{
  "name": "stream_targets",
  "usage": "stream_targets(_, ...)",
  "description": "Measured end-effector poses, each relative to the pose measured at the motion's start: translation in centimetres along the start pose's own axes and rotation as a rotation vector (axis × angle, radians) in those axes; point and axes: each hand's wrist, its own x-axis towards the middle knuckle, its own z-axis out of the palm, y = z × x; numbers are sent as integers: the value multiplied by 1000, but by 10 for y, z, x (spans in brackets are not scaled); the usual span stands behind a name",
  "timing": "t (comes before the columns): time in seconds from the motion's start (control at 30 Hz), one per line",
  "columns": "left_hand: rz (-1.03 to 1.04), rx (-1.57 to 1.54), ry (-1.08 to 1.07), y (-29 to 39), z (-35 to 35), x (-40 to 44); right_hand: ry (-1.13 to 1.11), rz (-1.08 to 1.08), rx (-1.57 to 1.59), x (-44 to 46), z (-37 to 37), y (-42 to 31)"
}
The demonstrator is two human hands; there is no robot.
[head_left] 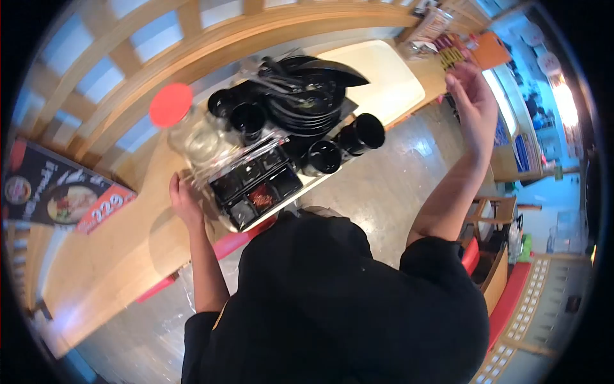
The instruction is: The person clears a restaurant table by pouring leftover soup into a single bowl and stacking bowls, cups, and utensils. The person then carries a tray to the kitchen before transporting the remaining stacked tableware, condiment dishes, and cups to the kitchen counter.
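My left hand (185, 200) is at the near left end of a loaded tray (336, 171), fingers extended beside a black sectioned condiment box (256, 185). One section holds red paste (261, 197). Whether the palm touches the tray is hidden. My right hand (472, 89) is raised at the far end of the table, fingers curled around the lower edge of a purple and yellow printed card (451, 54). Black bowls and plates (307, 105) are stacked on the tray with spoons on top. Black cups (369, 131) and a clear jar with a red lid (171, 104) stand around them.
A cream tray (396, 77) lies beyond the dishes. An orange folder or menu (491, 51) and a white sign (432, 25) stand near my right hand. A dark printed menu board (61, 185) lies at left. Wooden slats (211, 19) border the table; more seating is at right.
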Motion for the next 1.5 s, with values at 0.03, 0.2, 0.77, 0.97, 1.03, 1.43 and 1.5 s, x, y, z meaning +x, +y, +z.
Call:
stream_targets(0.03, -53, 38, -38, 0, 1, -3, 48, 62, -29, -10, -14, 24)
stream_targets(0.2, -124, -165, -136, -32, -1, -1, -94, 473, -449, -82, -12, 166)
stream_targets(0.77, -474, -226, -44, 5, 1, -46, -415, 245, -3, -40, 111, 268)
stream_targets(0.97, -494, -132, -54, 2, 2, -45, -658, 260, -87, -36, 99, 261)
stream_targets(1.03, -437, -118, -43, -2, 3, -48, -675, 178, -102, -31, 94, 268)
stream_targets(1.43, -181, 16, -10, -52, -18, -46, 298, 564, -147, -87, 81, 377)
stream_targets(1.5, -193, 62, 20, -54, -24, -39, 175, 802, 63, -91, 74, 378)
